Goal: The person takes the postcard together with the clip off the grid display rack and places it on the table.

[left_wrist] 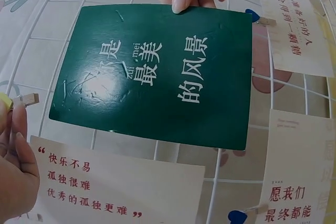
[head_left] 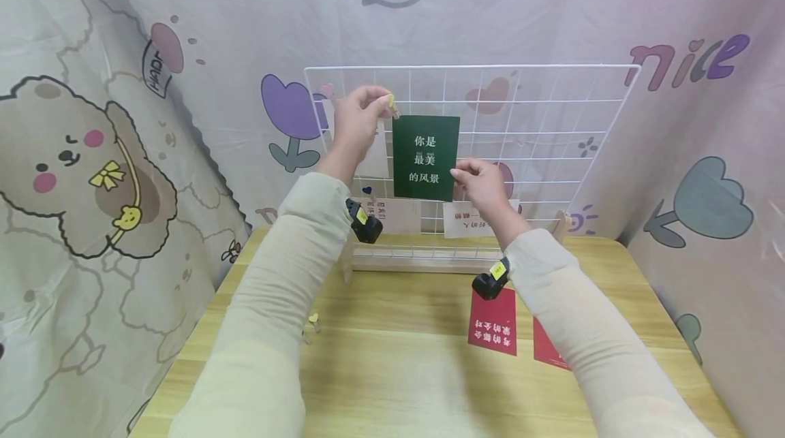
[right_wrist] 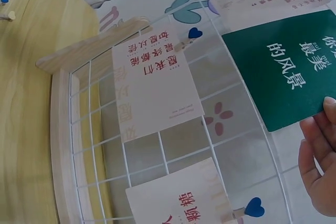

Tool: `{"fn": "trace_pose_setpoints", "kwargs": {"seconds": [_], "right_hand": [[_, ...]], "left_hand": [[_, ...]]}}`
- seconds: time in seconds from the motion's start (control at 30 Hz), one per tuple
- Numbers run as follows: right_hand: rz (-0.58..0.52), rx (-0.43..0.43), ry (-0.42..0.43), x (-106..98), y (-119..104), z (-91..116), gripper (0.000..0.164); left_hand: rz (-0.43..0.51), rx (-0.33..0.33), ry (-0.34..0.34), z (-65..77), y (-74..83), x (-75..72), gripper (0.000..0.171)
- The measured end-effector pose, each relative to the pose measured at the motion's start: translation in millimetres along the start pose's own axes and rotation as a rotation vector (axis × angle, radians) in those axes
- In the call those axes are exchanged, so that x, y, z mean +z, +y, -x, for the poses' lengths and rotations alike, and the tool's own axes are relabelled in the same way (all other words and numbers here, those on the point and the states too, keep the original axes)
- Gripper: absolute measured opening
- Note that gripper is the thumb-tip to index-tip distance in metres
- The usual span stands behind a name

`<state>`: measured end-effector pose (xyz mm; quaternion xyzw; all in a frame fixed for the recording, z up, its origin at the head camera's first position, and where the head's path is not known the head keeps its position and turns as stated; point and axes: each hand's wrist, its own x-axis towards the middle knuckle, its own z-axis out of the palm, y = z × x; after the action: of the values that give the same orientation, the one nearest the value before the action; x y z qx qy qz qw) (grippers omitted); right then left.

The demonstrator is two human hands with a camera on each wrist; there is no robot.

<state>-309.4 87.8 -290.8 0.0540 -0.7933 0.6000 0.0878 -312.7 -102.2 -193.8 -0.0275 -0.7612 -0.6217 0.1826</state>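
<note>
- The green card point(head_left: 426, 157) is standing upright in mid-air before the wire grid point(head_left: 472, 66), above the table point(head_left: 380, 373); it is showing three lines of white Chinese characters, with small "zui mei" lettering over the middle line.
- Its rectangular face is looking smooth and glossy, reflecting a bright patch of light and bearing several scuff-like marks.
- The right hand point(head_left: 484, 184) is pinching the card's lower right edge, thumb on the front and fingers behind.
- The left hand point(head_left: 358, 121) is grasping a small wooden clip point(left_wrist: 27, 99) with a yellow heart, just beside the card's upper left corner.
- The grid is forming open rectangles of thin white wire and is resting in a pale wooden base point(head_left: 417, 265).
- White cards point(right_wrist: 157, 87) with red print are hanging on the grid; blue heart clips point(right_wrist: 255, 207) are showing at their edges.
- Two red cards point(head_left: 493, 325) with pale print are lying on the yellowish wood-grain table, one partly hidden by the right sleeve point(head_left: 582, 308).
- Yellow heart clips point(head_left: 314, 319) are lying near the left sleeve point(head_left: 288, 268).
- Behind, a creased fabric backdrop point(head_left: 521, 22) is displaying printed tulips and hearts.
</note>
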Motion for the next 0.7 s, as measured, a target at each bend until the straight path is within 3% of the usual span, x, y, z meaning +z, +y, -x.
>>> {"fn": "trace_pose_setpoints", "kwargs": {"seconds": [0.7], "right_hand": [[-0.037,-0.008,-0.03,-7.6,7.0,15.0,0.021]], "left_hand": [[0.028,0.0,-0.031,23.7,-10.9,-4.2,0.014]]}}
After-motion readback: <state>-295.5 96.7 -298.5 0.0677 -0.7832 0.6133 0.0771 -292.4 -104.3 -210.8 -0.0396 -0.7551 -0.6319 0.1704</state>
